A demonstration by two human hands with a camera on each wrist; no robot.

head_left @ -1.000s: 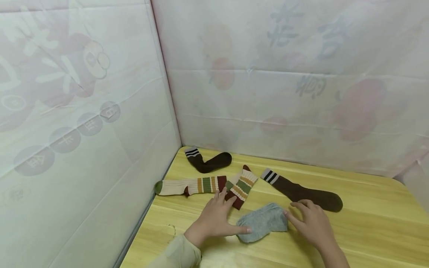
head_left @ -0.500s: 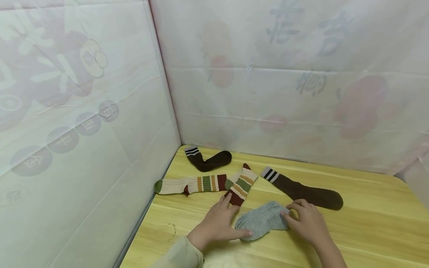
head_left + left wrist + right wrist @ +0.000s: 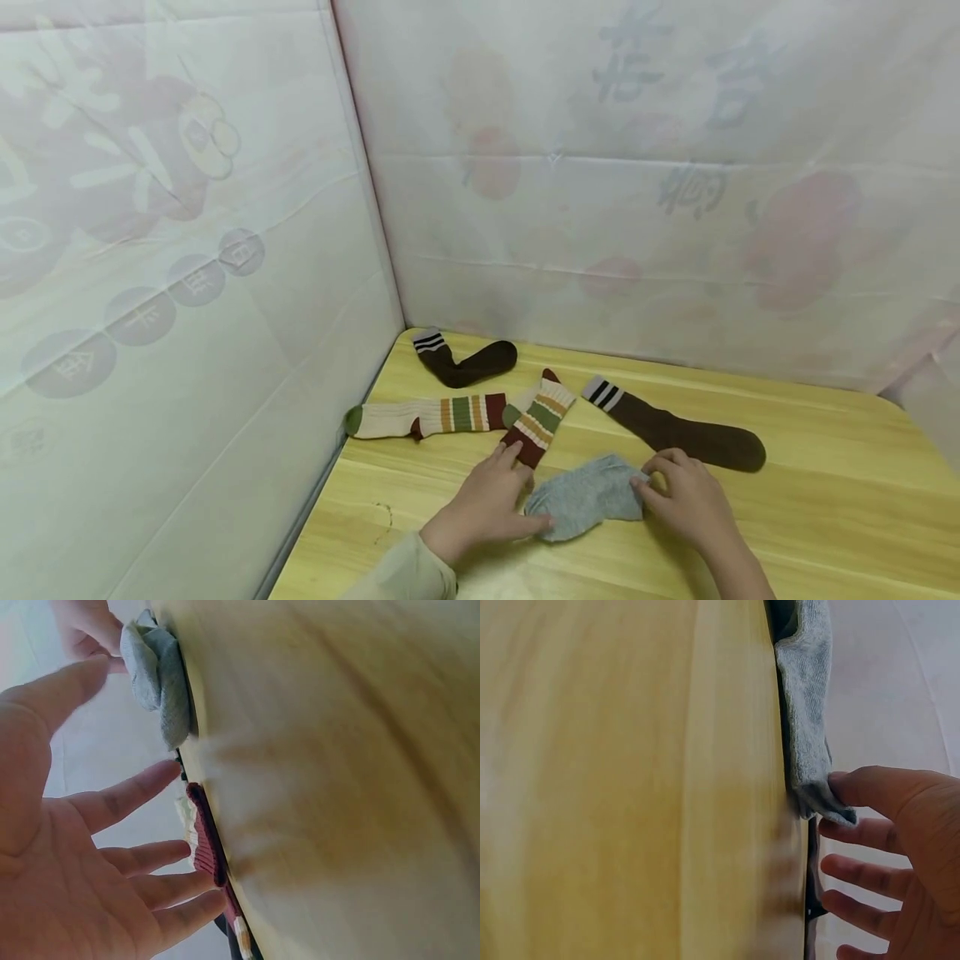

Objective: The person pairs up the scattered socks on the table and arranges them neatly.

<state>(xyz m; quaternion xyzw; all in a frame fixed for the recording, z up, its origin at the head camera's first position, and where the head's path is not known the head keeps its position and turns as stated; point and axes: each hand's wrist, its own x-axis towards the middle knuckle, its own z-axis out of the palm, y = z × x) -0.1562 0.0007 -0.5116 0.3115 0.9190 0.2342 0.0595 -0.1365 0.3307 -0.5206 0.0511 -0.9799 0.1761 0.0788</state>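
Observation:
A grey sock (image 3: pixel 583 498) lies flat on the near part of the wooden table, between both hands. My right hand (image 3: pixel 686 498) pinches its right end; in the right wrist view, thumb and index finger take the edge of the grey sock (image 3: pixel 808 697) while the other fingers stay apart. My left hand (image 3: pixel 483 504) is spread, its thumb overlapping the sock's left end. Its fingertips reach the maroon cuff of a striped sock (image 3: pixel 542 421). In the left wrist view, the left hand's fingers (image 3: pixel 124 796) are straight and hold nothing.
A second striped sock (image 3: pixel 431 415) with a green toe lies to the left. Two dark brown socks with striped cuffs lie farther back, one bent sock (image 3: pixel 480 364) and one straight sock (image 3: pixel 686 433). Printed fabric walls (image 3: pixel 630 208) border the table's left and back edges.
My right thumb and index finger have come together on the grey sock's right end. My left hand has shifted slightly right and nearer, off the left striped sock's cuff.

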